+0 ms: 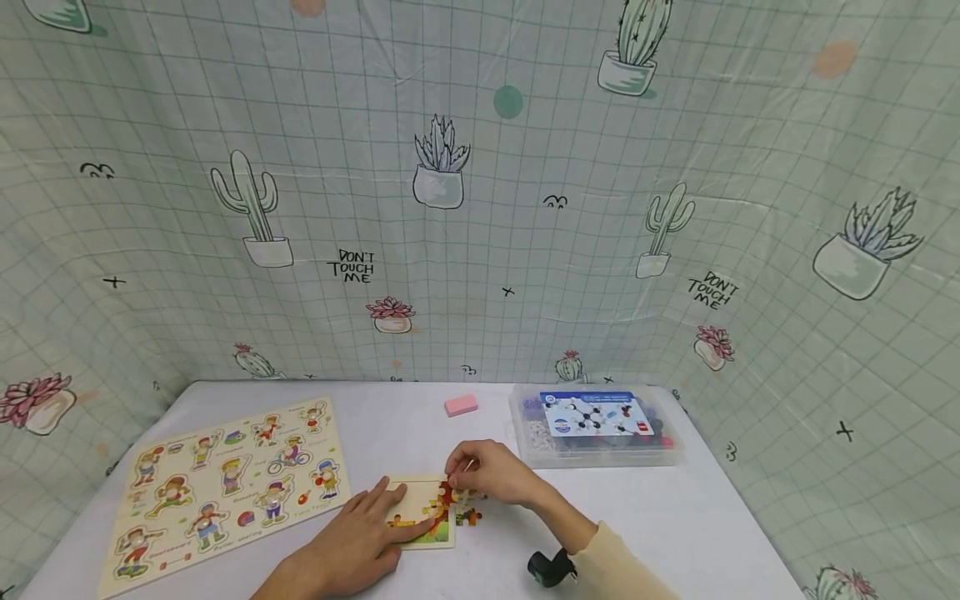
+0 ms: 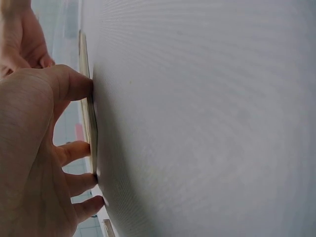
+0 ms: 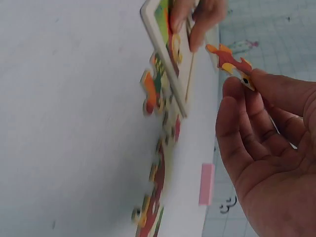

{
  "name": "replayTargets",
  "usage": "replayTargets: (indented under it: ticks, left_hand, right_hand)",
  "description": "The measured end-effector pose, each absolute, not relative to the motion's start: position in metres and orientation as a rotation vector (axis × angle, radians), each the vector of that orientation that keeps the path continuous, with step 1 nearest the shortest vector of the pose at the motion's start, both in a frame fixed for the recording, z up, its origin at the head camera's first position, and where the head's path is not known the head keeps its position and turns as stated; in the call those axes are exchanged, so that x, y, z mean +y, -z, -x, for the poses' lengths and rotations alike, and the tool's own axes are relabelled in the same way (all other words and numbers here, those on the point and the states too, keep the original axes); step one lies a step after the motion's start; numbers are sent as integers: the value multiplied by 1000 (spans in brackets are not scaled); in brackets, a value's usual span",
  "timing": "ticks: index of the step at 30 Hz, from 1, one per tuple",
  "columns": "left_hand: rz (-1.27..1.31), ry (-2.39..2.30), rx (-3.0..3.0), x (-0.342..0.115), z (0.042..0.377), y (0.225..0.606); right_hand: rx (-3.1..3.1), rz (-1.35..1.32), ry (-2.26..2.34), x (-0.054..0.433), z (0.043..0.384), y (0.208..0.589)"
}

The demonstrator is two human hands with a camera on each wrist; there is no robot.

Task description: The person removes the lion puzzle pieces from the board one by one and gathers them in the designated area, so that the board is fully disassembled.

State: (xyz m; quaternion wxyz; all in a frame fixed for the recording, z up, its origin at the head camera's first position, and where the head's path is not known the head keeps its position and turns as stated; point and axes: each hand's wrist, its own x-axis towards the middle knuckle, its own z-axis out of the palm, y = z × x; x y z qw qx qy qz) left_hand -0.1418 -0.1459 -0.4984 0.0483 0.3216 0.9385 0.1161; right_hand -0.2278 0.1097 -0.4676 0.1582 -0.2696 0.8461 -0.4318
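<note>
A small framed jigsaw puzzle (image 1: 431,546) lies on the white table, with several pieces set in its lower and right parts. My left hand (image 1: 358,535) rests on it, fingers spread; one finger reaches over the fitted pieces, and in the left wrist view the thumb touches the board's edge. Above the tray's right side, my right hand (image 1: 495,475) pinches a red-brown and orange puzzle piece (image 3: 231,60) between thumb and fingers. Loose puzzle pieces (image 3: 149,91) lie beside the frame, partly under the right hand in the head view.
A wooden board with sports figures (image 1: 247,479) lies at the left. A pink eraser-like block (image 1: 461,406) sits farther back. At the back right stands a clear plastic case (image 1: 600,425) with a molecule picture. A black object (image 1: 551,568) is by the right wrist.
</note>
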Motion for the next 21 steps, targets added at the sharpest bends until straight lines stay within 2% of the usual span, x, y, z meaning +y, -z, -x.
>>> replayTargets:
  ticks: [10,21]
  left_hand:
    - [-964,-354,2870,-146,142,496]
    - [-991,-360,2865,-145,142,498]
  right_hand:
    - [2427,649,1134,150,226,470]
    - [2423,589,1107,159,222,479]
